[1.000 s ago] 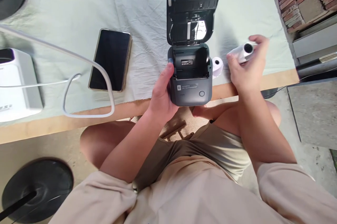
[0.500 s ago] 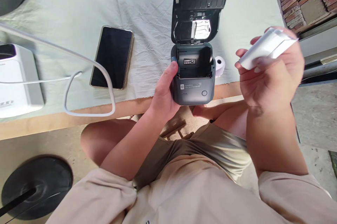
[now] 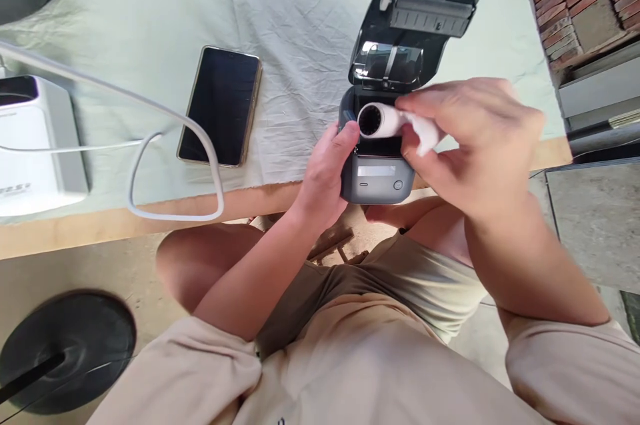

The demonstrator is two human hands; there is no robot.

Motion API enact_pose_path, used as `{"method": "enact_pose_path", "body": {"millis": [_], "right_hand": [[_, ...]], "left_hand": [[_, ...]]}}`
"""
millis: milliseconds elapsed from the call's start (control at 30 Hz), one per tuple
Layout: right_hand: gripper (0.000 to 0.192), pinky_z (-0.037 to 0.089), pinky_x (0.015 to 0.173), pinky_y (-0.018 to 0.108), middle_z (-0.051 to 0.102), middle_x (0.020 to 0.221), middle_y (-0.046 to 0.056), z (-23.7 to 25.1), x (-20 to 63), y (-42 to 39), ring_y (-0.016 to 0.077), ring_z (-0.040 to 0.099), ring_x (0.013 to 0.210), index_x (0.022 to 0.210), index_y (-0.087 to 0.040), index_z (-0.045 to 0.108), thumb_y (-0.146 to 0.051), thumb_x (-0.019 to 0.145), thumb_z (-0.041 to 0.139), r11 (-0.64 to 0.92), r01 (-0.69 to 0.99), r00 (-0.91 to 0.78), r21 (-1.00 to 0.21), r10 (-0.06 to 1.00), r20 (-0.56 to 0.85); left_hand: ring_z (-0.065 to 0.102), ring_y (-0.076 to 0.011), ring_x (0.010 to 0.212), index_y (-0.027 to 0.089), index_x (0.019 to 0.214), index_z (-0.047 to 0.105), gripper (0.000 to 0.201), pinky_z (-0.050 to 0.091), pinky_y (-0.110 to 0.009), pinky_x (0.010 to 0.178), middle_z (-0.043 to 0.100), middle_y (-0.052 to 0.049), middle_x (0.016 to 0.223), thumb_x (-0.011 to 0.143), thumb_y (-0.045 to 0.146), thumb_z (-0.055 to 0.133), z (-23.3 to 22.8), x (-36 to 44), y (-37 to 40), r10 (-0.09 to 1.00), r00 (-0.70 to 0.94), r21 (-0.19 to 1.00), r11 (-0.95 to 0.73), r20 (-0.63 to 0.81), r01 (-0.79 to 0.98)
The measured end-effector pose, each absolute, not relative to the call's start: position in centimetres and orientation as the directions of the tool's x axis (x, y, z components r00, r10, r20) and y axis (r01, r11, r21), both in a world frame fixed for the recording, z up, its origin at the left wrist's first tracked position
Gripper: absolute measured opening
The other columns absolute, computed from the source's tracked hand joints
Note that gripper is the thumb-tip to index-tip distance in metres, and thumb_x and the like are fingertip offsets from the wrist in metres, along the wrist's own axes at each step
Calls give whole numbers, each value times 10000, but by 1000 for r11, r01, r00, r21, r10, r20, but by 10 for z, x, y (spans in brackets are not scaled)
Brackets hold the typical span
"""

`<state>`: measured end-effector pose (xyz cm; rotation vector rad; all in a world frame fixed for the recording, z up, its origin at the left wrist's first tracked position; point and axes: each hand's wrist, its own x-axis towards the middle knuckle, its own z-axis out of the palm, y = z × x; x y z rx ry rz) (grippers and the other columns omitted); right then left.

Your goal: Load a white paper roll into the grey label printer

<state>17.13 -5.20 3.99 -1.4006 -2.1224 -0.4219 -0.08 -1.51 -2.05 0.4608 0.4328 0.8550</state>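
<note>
A dark grey label printer (image 3: pixel 379 175) stands at the table's front edge, its lid (image 3: pixel 413 32) raised and tilted back. My left hand (image 3: pixel 327 172) is closed around the printer's left side, thumb at the rim of the paper bay. Between the fingers and thumb of my right hand (image 3: pixel 475 145) is a white paper roll (image 3: pixel 393 120). The roll lies across the mouth of the bay, its dark hollow core facing left, and a loose paper end curls by my thumb. Whether it touches the bay floor is hidden.
A black smartphone (image 3: pixel 220 105) lies to the left on the cloth-covered table (image 3: pixel 295 32). Beyond it a white cable (image 3: pixel 175 217) loops over the edge beside a white box-shaped device (image 3: pixel 70 152). A round black base (image 3: pixel 70 345) stands on the floor.
My right hand has brought the paper roll leftward from the right side to the printer's bay. The printer has turned and shifted slightly right in my left hand.
</note>
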Motion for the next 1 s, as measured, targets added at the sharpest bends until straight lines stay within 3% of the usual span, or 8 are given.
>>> {"method": "enact_pose_path", "body": {"millis": [100,200,300,433,633,733,867,1000], "right_hand": [[112,618,834,405,839,956,-17,44,173,-53,235,839,895,1138,-265,719,-282,1052,648,399,915,-299,-50,758,580],[232,633,931,410,837,1164,10,49,174,-52,252,824,1084,1254,-277,678,-249,1025,652,434,890,-337,-138,831,442],[262,648,925,387,828,1209,11,52,178,-49,240,817,1085,1222,-287,655,-235,972,713,459,861,-364,-220,856,367],[218,648,894,395,828,1024,-35,52,178,-48,212,798,861,1080,-310,636,-228,919,760,419,869,-280,-263,855,437],[220,581,773,414,825,978,-16,41,177,-49,240,793,820,1063,-292,660,-244,869,753,448,869,-236,-209,747,621],[206,578,821,442,834,984,-3,35,180,-49,254,792,831,1077,-289,672,-253,889,747,401,900,-235,-171,776,586],[310,615,839,436,834,1048,4,33,179,-48,255,785,860,1118,-307,645,-240,846,777,386,893,-233,-232,837,495],[248,618,784,402,816,1001,-30,38,170,-49,223,787,822,1093,-317,606,-273,887,738,442,841,-190,-311,781,595]], "left_hand": [[664,-353,1468,226,1018,683,235,633,-435,1128,801,-56,1197,972,418,810,-19,-1,-15,798,577,559,563,-175,-608],[662,-348,1469,229,1016,677,232,625,-429,1140,805,-52,1190,967,412,811,-17,-1,-15,802,578,589,544,-154,-598],[665,-350,1461,221,1021,677,240,627,-419,1129,807,-58,1173,951,401,819,-16,-1,-15,795,588,600,546,-150,-585],[685,-347,1433,222,1019,678,251,645,-408,1087,806,-52,1180,954,421,815,-18,-1,-15,796,581,596,551,-167,-584],[776,-327,1234,226,1035,689,350,668,-359,897,792,-47,1066,903,484,886,-18,-1,-16,788,585,634,554,-192,-539],[786,-299,1162,220,1070,694,379,645,-332,854,784,-41,1045,889,480,902,-15,-1,-17,800,559,660,542,-216,-520],[783,-293,1153,214,1072,688,351,641,-334,865,789,-48,1061,890,435,891,-13,-1,-17,794,566,643,554,-220,-528],[783,-277,1083,222,1048,688,345,633,-324,816,763,-34,1003,892,457,887,-14,-2,-16,799,566,638,548,-205,-542]]}}
